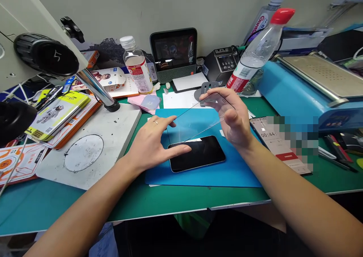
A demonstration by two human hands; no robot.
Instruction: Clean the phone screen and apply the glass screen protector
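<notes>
A clear glass screen protector (195, 119) with a thin dark rim is tilted above a phone (197, 154). My right hand (234, 117) grips the protector's right end by its edges, thumb below and fingers above. At its left end, my left hand (151, 141) has the index finger at the upper edge and the thumb stretched near the lower edge, over the phone. A ring is on one left finger. The phone lies flat, dark screen up, on a blue mat (238, 172). Exact contact of the left fingertips is hard to make out.
At left stands a microscope base (113, 147) with its post (96, 88) and boxes. Two bottles, a drink bottle (137, 66) and a red-capped bottle (252, 56), stand behind. A phone with a timer (279, 143) and a blue machine (300, 94) are at right.
</notes>
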